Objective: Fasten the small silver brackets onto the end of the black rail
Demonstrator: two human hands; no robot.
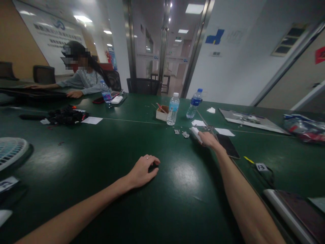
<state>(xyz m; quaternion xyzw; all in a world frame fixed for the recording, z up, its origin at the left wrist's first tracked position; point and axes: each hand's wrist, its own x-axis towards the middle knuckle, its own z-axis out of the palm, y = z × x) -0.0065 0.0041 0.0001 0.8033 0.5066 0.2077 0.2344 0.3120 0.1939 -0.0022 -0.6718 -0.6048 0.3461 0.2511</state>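
My left hand (144,171) rests on the green table (101,156), fingers loosely curved and thumb apart, with nothing in it. Further forward on the right, my right hand (208,139) is closed around a small white oblong object (196,133); its exact kind cannot be made out. A dark flat phone-like slab (228,145) lies beside that wrist. Small metal pieces (185,135) are scattered left of the white object. Behind them stand a water bottle with a white cap (172,110) and one with a blue cap (194,104).
A small open box (161,113) sits behind the bottles' left side. Papers (224,131) and a grey board (251,120) lie at right, near a plastic bag (306,127). A black bundle (67,115) and white fan (11,152) are left. Another person (83,74) sits far left.
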